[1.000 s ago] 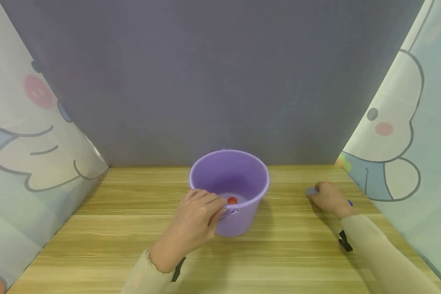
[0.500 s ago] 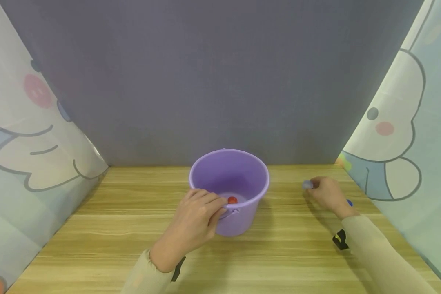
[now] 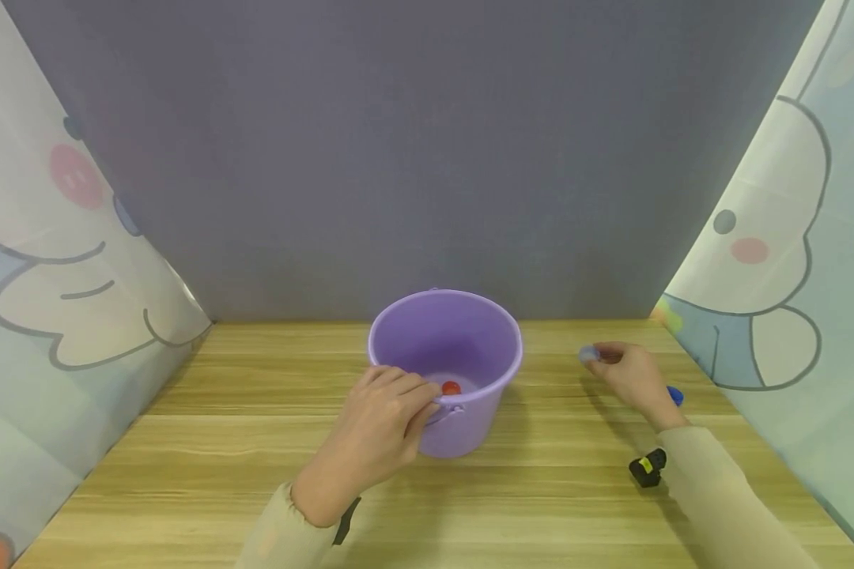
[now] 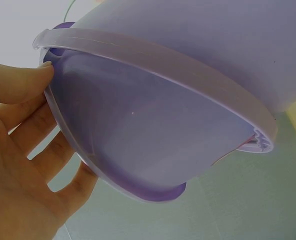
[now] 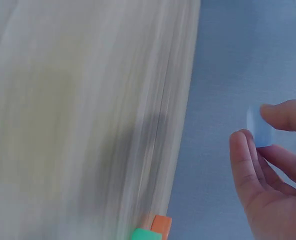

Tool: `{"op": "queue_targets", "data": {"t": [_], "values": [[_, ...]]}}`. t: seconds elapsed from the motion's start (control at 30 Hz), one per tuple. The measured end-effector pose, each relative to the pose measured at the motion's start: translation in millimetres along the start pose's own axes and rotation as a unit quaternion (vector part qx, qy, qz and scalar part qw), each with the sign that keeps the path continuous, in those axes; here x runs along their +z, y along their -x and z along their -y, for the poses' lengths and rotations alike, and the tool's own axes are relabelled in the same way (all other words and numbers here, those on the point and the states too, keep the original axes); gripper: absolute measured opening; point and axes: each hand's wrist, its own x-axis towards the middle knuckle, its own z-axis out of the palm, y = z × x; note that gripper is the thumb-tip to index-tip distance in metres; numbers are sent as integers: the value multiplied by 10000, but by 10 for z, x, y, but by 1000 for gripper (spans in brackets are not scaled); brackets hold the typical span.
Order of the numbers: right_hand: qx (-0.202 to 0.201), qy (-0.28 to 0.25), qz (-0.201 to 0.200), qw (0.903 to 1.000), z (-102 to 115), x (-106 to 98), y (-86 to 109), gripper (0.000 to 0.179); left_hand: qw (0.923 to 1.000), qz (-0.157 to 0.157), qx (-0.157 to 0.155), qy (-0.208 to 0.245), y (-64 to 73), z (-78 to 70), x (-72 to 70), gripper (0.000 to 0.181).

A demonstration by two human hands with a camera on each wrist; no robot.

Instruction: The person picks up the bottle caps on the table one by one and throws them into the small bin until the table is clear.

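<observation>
A purple bucket [image 3: 462,423] stands upright mid-table, a small red thing [image 3: 451,388] inside on its floor. My left hand [image 3: 373,431] grips the near-left rim; in the left wrist view the thumb [image 4: 23,82] and the fingers [image 4: 58,155] lie at the bucket's edge. To the right, my right hand [image 3: 633,379] pinches a small translucent pale-blue piece [image 3: 589,354] slightly above the table. In the right wrist view this clear piece [image 5: 259,127] sits between thumb and fingers; its exact kind is unclear. A small blue round thing [image 3: 674,395] lies beside the right wrist, partly hidden.
The wood-grain table [image 3: 256,442] runs back to a grey panel [image 3: 427,158]. Printed cartoon sheets [image 3: 50,261] flank both sides. Low in the right wrist view show an orange piece [image 5: 161,225] and a green piece [image 5: 146,234]. A black device [image 3: 648,468] sits at the right wrist.
My right hand has lifted the pale-blue piece off the table and moved it slightly left and away from me. More of the blue thing shows. The left hand and bucket stay put.
</observation>
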Motion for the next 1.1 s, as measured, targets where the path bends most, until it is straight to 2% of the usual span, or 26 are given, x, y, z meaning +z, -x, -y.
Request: {"op": "queue_targets", "data": {"t": [0.4, 0.8, 1.1], "values": [[-342, -515, -880, 9942, 88, 98, 61, 49, 10000, -12, 6, -6, -5, 1, 6, 8], [-378, -639, -500, 9960, 135, 159, 75, 49, 10000, 35, -21, -35, 0, 2, -1, 8], [-398, -740, -621, 9945, 198, 187, 86, 46, 10000, 61, -53, -42, 2, 3, -7, 8]]}}
